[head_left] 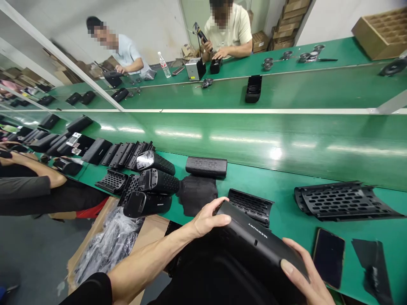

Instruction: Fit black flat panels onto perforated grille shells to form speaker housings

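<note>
A black speaker housing marked MERKURY (241,237) is held between my two hands over the near bench edge, tilted down to the right. My left hand (208,218) grips its left end, thumb on the top face. At the opposite end my right hand (302,269) clasps it, thumb in front and fingers behind. Just beyond the housing lies a perforated black shell (252,205). A folded black cloth (199,195) rests left of that, with a closed black speaker body (206,166) behind it. Further right sit stacked perforated grilles (340,201).
Several speaker housings (152,203) and slotted black parts (122,154) crowd the bench at left. A phone (329,258) and a dark strip (375,262) lie at right. Plastic bags fill a carton (92,228) below. Beyond the green conveyor (241,131), two people work; another person's arm (41,173) is at left.
</note>
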### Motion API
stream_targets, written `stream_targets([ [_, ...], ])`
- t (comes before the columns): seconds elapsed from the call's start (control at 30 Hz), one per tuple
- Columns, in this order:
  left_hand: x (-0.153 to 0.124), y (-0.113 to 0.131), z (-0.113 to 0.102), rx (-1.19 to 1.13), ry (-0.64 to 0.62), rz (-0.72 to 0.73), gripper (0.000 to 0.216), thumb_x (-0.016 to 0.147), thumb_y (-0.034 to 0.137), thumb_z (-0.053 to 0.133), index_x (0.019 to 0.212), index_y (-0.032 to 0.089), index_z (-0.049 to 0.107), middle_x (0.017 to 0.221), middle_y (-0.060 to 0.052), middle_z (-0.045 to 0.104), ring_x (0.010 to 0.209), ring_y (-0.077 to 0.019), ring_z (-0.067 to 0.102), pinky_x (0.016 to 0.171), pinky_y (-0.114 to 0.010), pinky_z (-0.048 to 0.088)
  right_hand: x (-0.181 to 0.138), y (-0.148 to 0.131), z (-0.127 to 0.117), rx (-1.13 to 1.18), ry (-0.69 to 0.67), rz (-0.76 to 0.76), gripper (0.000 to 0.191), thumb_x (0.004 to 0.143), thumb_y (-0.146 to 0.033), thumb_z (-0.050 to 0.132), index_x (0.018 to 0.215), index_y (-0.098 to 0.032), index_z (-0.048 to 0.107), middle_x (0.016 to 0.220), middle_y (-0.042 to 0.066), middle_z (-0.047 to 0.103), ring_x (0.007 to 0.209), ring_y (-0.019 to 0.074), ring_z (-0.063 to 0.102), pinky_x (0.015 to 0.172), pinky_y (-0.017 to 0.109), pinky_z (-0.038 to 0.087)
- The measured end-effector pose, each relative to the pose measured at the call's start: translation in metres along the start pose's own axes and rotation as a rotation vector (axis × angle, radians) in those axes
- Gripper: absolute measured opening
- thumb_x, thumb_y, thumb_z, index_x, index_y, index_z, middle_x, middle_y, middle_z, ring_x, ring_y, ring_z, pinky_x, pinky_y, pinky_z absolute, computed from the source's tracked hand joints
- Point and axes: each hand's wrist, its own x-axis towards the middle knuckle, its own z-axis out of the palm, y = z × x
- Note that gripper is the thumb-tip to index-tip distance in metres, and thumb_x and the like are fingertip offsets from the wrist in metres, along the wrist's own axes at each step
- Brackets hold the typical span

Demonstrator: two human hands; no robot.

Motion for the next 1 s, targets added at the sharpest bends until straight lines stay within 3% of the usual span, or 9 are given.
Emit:
stream_targets([
  [0.1, 0.006, 0.002, -0.005, 0.03, -0.014, -0.08, 0.081, 0.085, 0.063, 0.071, 0.153, 0.026, 0.049, 0.149, -0.011, 0.058, 0.14, -0.0371, 0.048, 0.12, -0.052, 0.034, 0.006, -0.002, 0.0, 0.055, -0.001, 0.082, 0.07, 0.081, -0.072, 0.07, 0.141, -0.039, 0.054, 0.16, -0.001, 0.047, 0.14, 0.0305, 0.05, 0.102, 0.034, 0.051],
  [0.17, 0.007, 0.005, -0.011, 0.008, -0.091, -0.067, 0.087, 0.085, 0.058, 0.074, 0.16, 0.031, 0.04, 0.158, -0.009, 0.049, 0.149, -0.0356, 0.039, 0.124, -0.051, 0.028, 0.007, -0.001, -0.001, 0.11, -0.001, 0.084, 0.071, 0.082, -0.073, 0.068, 0.143, -0.04, 0.053, 0.162, 0.0, 0.046, 0.143, 0.0328, 0.047, 0.11, 0.041, 0.047],
  [0.23, 0.007, 0.007, -0.015, -0.03, -0.167, -0.042, 0.089, 0.083, 0.05, 0.078, 0.161, 0.033, 0.038, 0.154, -0.008, 0.053, 0.146, -0.0344, 0.044, 0.122, -0.05, 0.03, 0.008, 0.002, 0.0, 0.145, 0.007, 0.072, 0.072, 0.082, -0.071, 0.069, 0.144, -0.04, 0.054, 0.161, 0.0, 0.046, 0.144, 0.0352, 0.047, 0.114, 0.046, 0.042],
  [0.33, 0.007, 0.007, -0.014, -0.035, -0.161, -0.008, 0.079, 0.079, 0.045, 0.081, 0.151, 0.032, 0.051, 0.136, -0.005, 0.063, 0.127, -0.0311, 0.057, 0.113, -0.046, 0.04, 0.009, 0.008, 0.002, 0.19, 0.035, 0.077, 0.074, 0.079, -0.068, 0.074, 0.145, -0.04, 0.055, 0.16, 0.001, 0.049, 0.141, 0.0381, 0.049, 0.116, 0.051, 0.04],
  [0.43, 0.008, 0.005, -0.008, -0.013, -0.108, 0.012, 0.069, 0.077, 0.046, 0.081, 0.14, 0.029, 0.058, 0.123, -0.003, 0.065, 0.113, -0.0269, 0.06, 0.105, -0.042, 0.044, 0.013, 0.01, 0.008, 0.269, 0.077, 0.078, 0.075, 0.077, -0.064, 0.078, 0.143, -0.035, 0.057, 0.156, 0.002, 0.053, 0.137, 0.0387, 0.053, 0.113, 0.05, 0.045],
  [0.57, 0.01, 0.002, -0.004, 0.056, -0.049, -0.059, 0.067, 0.078, 0.054, 0.079, 0.138, 0.028, 0.06, 0.116, -0.003, 0.067, 0.109, -0.0275, 0.061, 0.104, -0.044, 0.045, 0.016, 0.003, 0.01, 0.336, 0.084, 0.172, 0.073, 0.076, -0.061, 0.082, 0.14, -0.034, 0.058, 0.141, 0.001, 0.067, 0.129, 0.0353, 0.061, 0.096, 0.043, 0.059],
  [0.73, 0.011, 0.001, -0.014, -0.058, -0.198, -0.108, 0.089, 0.081, 0.051, 0.08, 0.159, 0.032, 0.04, 0.15, -0.009, 0.055, 0.143, -0.034, 0.048, 0.119, -0.05, 0.035, 0.021, -0.006, 0.003, 0.365, 0.044, 0.27, 0.065, 0.079, -0.059, 0.08, 0.133, -0.027, 0.064, 0.123, 0.004, 0.076, 0.116, 0.0323, 0.07, 0.087, 0.038, 0.062],
  [0.83, 0.011, 0.001, -0.016, -0.138, -0.259, -0.114, 0.099, 0.076, 0.04, 0.086, 0.162, 0.031, 0.035, 0.152, -0.01, 0.056, 0.144, -0.0335, 0.049, 0.12, -0.05, 0.035, 0.023, -0.004, 0.001, 0.367, 0.062, 0.258, 0.059, 0.078, -0.058, 0.079, 0.126, -0.026, 0.068, 0.121, 0.005, 0.076, 0.114, 0.0347, 0.071, 0.089, 0.044, 0.063],
  [1.0, 0.008, -0.003, -0.007, -0.135, -0.197, -0.091, 0.094, 0.076, 0.039, 0.084, 0.159, 0.028, 0.04, 0.136, -0.01, 0.067, 0.133, -0.0342, 0.058, 0.113, -0.051, 0.044, 0.026, 0.001, 0.003, 0.403, 0.123, 0.257, 0.061, 0.071, -0.054, 0.083, 0.124, -0.026, 0.071, 0.115, 0.006, 0.078, 0.109, 0.0392, 0.072, 0.09, 0.053, 0.062],
])
